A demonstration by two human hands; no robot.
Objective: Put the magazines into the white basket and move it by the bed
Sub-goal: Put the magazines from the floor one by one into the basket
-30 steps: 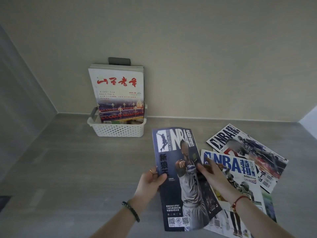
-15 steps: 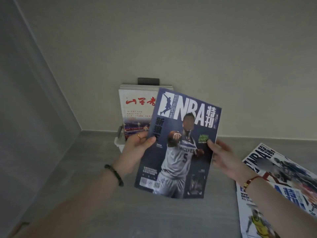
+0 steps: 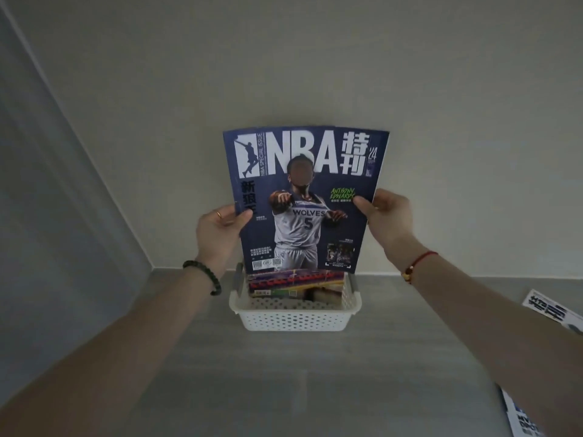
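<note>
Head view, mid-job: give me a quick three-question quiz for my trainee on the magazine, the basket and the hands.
1. True or false: the white basket is empty.
2. How many hands hold the NBA magazine: A one, B two, C none?
3. On which side do loose magazines lie?
Key: 1 false, other magazines stand in it. 2 B, left hand and right hand. 3 right.

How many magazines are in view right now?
4: NBA magazine held over the white basket; basket magazine standing inside; two loose magazines at right edge. Others may be hidden.
</note>
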